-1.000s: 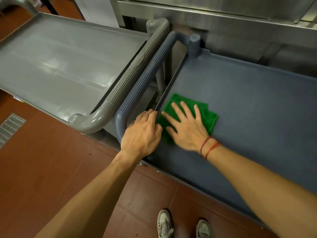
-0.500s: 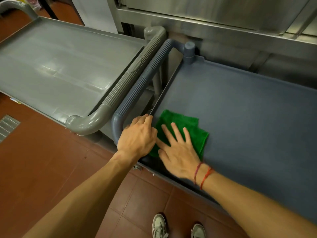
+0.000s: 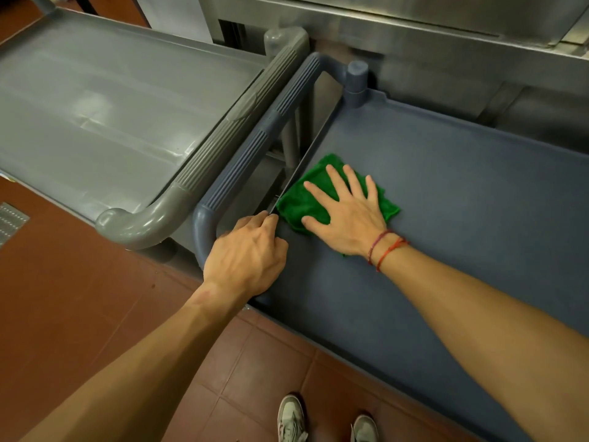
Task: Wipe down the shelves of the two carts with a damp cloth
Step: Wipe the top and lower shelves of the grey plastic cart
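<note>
A green cloth (image 3: 296, 202) lies flat on the top shelf of the blue-grey cart (image 3: 462, 199), close to the shelf's left edge. My right hand (image 3: 347, 215) presses down on the cloth with fingers spread. My left hand (image 3: 248, 256) is curled over the shelf's near left corner, beside the blue handle (image 3: 242, 164). The second cart, light grey (image 3: 105, 103), stands to the left, its handle (image 3: 204, 167) almost touching the blue one. Part of the cloth is hidden under my palm.
A stainless steel counter (image 3: 414, 30) runs along the back, behind both carts. Red floor tiles (image 3: 79, 307) lie below, with a metal drain grate (image 3: 11, 218) at the far left. My shoes (image 3: 325, 422) stand at the cart's near edge.
My right hand slid the cloth toward the near edge, then back away along the left side of the blue shelf. My left hand stayed on the corner.
</note>
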`<move>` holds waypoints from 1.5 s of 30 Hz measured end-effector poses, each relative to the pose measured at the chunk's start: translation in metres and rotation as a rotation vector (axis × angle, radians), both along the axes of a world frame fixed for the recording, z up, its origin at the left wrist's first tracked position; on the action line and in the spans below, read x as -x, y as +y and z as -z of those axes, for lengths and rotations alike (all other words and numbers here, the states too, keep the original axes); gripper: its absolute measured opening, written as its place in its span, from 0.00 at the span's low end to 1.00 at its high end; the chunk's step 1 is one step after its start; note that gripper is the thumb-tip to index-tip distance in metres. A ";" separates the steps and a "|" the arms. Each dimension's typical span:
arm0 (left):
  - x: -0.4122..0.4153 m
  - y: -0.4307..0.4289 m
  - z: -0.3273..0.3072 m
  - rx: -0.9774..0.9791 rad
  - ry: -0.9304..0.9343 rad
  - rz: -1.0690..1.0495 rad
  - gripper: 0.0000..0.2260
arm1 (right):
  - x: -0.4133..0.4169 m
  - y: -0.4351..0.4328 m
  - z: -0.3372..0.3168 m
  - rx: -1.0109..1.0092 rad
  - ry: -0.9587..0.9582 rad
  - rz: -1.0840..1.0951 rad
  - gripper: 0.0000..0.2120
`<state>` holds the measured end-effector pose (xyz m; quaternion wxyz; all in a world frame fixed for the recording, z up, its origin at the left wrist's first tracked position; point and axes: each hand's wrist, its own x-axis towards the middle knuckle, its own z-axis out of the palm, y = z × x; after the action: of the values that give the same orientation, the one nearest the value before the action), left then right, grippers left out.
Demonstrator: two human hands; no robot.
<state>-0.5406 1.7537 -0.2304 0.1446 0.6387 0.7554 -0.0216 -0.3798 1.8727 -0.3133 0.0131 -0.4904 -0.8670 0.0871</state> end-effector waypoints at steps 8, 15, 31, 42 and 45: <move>0.000 -0.002 -0.002 -0.022 -0.028 -0.016 0.15 | -0.006 -0.053 -0.003 0.011 0.097 -0.131 0.29; -0.001 -0.001 -0.003 -0.044 -0.035 -0.030 0.15 | -0.019 -0.048 -0.003 -0.227 0.305 -0.090 0.19; 0.002 0.002 -0.003 -0.031 -0.049 -0.054 0.15 | 0.005 0.040 0.001 -0.247 0.264 0.116 0.17; -0.003 0.003 -0.006 -0.032 0.003 -0.033 0.19 | 0.005 -0.033 0.009 -0.235 0.421 -0.345 0.14; -0.004 0.004 -0.006 -0.022 0.030 -0.041 0.20 | 0.004 0.019 0.011 -0.300 0.382 -0.224 0.14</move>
<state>-0.5371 1.7573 -0.2240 0.1269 0.6243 0.7705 -0.0199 -0.3833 1.8918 -0.3242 0.2396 -0.3586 -0.9009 0.0494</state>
